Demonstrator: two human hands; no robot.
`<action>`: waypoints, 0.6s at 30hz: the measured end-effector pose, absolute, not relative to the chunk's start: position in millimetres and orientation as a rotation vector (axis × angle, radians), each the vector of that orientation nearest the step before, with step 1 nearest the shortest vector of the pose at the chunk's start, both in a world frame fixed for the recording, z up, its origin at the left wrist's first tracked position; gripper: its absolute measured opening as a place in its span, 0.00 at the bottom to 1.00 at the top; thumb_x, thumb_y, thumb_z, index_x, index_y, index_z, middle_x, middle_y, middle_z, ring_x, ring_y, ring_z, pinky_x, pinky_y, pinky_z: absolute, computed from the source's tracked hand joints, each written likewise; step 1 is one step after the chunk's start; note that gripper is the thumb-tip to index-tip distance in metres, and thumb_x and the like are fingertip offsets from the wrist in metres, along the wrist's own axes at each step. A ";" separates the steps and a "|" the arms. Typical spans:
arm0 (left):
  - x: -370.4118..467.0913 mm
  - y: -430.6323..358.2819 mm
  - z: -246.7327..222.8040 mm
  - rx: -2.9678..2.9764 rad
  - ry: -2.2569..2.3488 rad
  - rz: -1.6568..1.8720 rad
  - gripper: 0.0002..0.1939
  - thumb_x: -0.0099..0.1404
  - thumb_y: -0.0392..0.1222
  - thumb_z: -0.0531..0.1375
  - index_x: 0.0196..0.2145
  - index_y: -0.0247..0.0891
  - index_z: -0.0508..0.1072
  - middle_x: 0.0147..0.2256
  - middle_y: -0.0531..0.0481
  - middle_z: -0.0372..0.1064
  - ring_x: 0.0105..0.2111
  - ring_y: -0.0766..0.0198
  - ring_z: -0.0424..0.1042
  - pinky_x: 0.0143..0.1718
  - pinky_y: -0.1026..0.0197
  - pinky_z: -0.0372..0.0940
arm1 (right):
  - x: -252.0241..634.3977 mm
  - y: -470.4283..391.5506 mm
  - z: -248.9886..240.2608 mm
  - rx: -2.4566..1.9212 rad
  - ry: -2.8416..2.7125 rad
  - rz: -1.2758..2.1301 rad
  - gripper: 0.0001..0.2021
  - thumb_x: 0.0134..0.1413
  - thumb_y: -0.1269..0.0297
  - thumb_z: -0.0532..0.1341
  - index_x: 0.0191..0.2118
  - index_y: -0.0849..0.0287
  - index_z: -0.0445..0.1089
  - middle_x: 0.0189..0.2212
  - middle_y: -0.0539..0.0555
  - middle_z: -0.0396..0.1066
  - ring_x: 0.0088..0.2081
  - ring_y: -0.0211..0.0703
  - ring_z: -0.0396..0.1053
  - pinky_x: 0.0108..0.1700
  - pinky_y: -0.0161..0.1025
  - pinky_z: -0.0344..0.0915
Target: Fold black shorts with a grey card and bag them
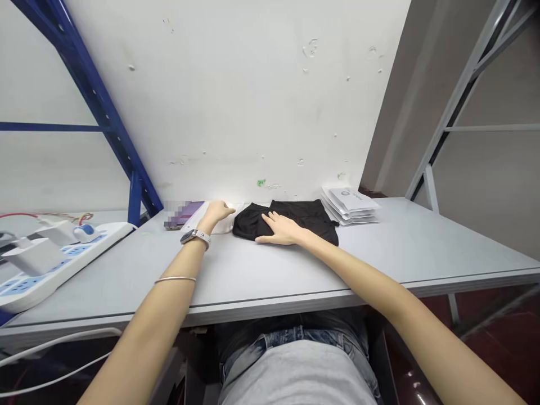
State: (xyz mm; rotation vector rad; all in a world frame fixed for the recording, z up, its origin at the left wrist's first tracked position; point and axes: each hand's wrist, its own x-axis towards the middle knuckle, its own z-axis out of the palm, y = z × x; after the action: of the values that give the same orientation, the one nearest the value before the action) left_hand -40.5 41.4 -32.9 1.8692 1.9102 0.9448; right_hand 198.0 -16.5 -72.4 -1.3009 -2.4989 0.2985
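A folded black garment point(310, 216) lies near the back of the grey table; its exact kind is not clear. My right hand point(280, 229) rests flat on its left part, fingers stretched and spread. Left of the garment, my left hand point(216, 214) is closed over a thin white plastic bag point(225, 226), the thumb pointing right and the other fingers mostly hidden. The bag shows on both sides of that hand. A purple packet point(192, 212), partly blurred out, lies beside the bag on the left.
At the back right stands a stack of white packets point(350, 205). A white power strip point(80, 256) with chargers and cables fills the left end of the table point(270, 275). A blue metal frame point(103, 112) rises at the left, and a white wall point(236, 101) closes off the back.
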 end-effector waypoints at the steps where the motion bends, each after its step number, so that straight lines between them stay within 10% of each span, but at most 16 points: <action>1: -41.7 41.5 -34.7 1.887 1.958 0.885 0.21 0.54 0.35 0.66 0.14 0.40 0.58 0.11 0.56 0.48 0.35 0.53 0.71 0.42 0.59 0.61 | 197.2 -16.2 -75.0 -1.309 -2.529 0.283 0.55 0.47 0.29 0.56 0.71 0.65 0.44 0.70 0.66 0.41 0.70 0.63 0.37 0.68 0.53 0.40; 18: -47.7 44.5 -40.6 2.102 2.150 0.411 0.15 0.58 0.40 0.61 0.16 0.39 0.64 0.18 0.51 0.63 0.31 0.58 0.70 0.34 0.62 0.61 | 201.7 -6.7 -85.4 -1.267 -2.553 0.336 0.47 0.59 0.33 0.44 0.71 0.68 0.43 0.70 0.66 0.40 0.70 0.60 0.35 0.68 0.54 0.38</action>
State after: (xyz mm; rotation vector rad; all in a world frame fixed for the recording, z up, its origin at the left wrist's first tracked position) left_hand -47.7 44.5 -40.6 2.1017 2.1499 0.4111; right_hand 201.7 -6.7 -85.4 -1.2672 -2.5528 0.3361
